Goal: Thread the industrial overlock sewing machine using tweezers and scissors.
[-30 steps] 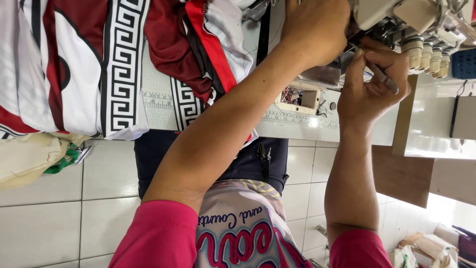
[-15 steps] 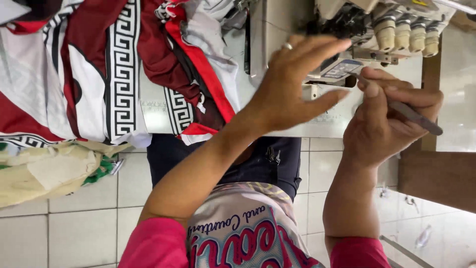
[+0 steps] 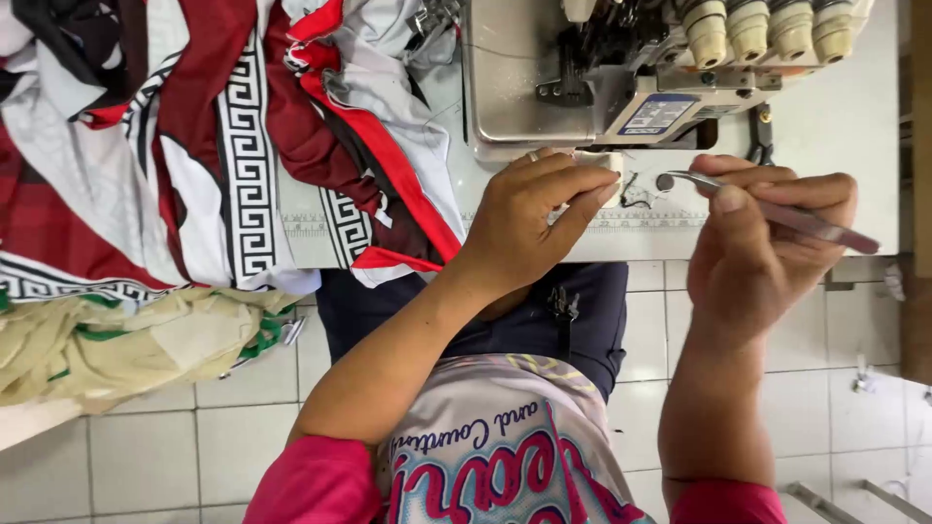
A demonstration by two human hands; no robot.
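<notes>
My left hand (image 3: 529, 218) rests on the white table (image 3: 854, 146) at its front edge, fingers curled and fingertips touching a small white piece beside the base of the grey sewing machine (image 3: 544, 78). A ring sits on one finger. My right hand (image 3: 762, 243) grips slim metal tweezers (image 3: 777, 209), whose tips point left toward a small round hole in the tabletop, just right of my left fingertips. Both hands are below the machine's front.
A heap of red, white and black fabric (image 3: 204, 146) with a key-pattern band covers the table's left part. Pale yellow and green cloth (image 3: 126, 340) lies lower left. Cream thread cones (image 3: 767, 29) stand on the machine. White floor tiles (image 3: 146, 456) show below.
My left hand came down from the machine, closed its spread fingers and settled on the table. My right hand kept the tweezers and shifted lower, its tips now pointing left.
</notes>
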